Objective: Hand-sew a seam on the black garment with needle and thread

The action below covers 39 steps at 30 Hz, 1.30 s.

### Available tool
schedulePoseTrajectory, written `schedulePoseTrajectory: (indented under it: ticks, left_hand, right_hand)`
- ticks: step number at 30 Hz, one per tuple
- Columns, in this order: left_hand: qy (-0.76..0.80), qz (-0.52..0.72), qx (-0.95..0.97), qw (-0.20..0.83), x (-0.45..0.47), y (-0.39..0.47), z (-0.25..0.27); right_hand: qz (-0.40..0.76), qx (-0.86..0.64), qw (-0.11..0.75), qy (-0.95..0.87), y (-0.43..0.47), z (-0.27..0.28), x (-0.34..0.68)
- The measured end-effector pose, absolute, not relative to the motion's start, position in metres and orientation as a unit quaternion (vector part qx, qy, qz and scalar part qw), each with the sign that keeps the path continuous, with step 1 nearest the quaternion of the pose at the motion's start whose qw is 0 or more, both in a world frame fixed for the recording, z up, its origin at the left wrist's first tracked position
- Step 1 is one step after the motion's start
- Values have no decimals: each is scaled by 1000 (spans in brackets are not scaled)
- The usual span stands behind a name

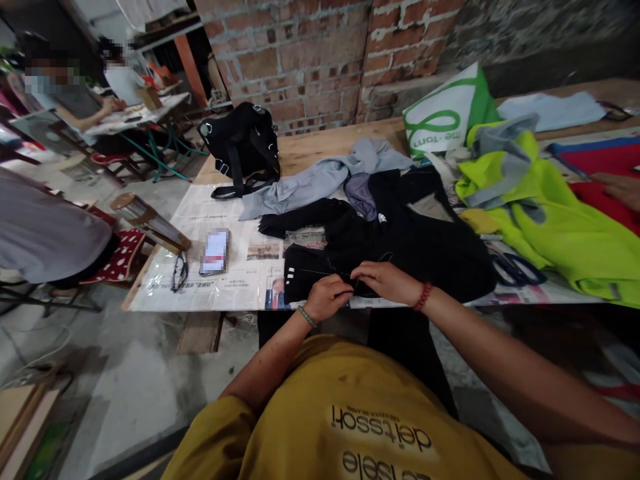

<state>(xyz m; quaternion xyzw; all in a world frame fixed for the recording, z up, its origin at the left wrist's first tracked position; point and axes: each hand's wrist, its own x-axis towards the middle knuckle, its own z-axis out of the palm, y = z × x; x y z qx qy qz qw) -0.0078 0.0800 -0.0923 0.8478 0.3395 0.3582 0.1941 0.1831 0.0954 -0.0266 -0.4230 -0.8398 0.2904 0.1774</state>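
A black garment [425, 247] is spread at the table's front edge, with small white marks on one dark end. My left hand [327, 298] is closed in a pinch over its front edge; what lies between the fingertips is too small to make out. Close on the right, my right hand [387, 280] pinches a fine thread, its fingertips almost meeting those of the left. A loop of thread shows above the right hand, and a thin pale strand crosses the black cloth above the left. Whether a needle is there I cannot tell.
Newspaper under clear plastic covers the table [165, 293]. Left of the cloth lie a phone [215, 252], a tumbler [150, 220] and a black bag [243, 150]. Scissors [515, 263] and a neon-yellow garment [550, 213] are on the right, near another person's hand [620, 190].
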Motion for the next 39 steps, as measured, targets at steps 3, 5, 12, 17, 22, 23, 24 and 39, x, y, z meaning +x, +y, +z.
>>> schedulePoseTrajectory:
  ticks: [3,5,12,17,22,23,24,39]
  left_hand:
    - [336,361,847,196,-8,80,-91]
    - [333,367,846,197,-8,79,-90]
    - [334,365,847,193,-9,78,-89]
    - [331,366,850,186,-8,78,-90]
    - [325,370,853,173,-8,78,-90]
    - [326,368,854,171,-8,78,-90]
    - [327,365,855,169,-8,78,-91]
    - [342,356,859,136,-6,74,-94]
  right_hand:
    - [404,-473,195,-758,97,-21,176]
    - [479,-498,203,-694,98,-21,170]
    - [599,-536,219,-553,101,-28,162]
    - [530,-589,180,-584,103,-30,160]
    - [406,-612,114,-669,108,-35,154]
    - [395,-614,105,-675,109,-36,153]
    - [388,-617,96,-678,110,-36,152]
    - [357,-609,85,-703,104,-40,151]
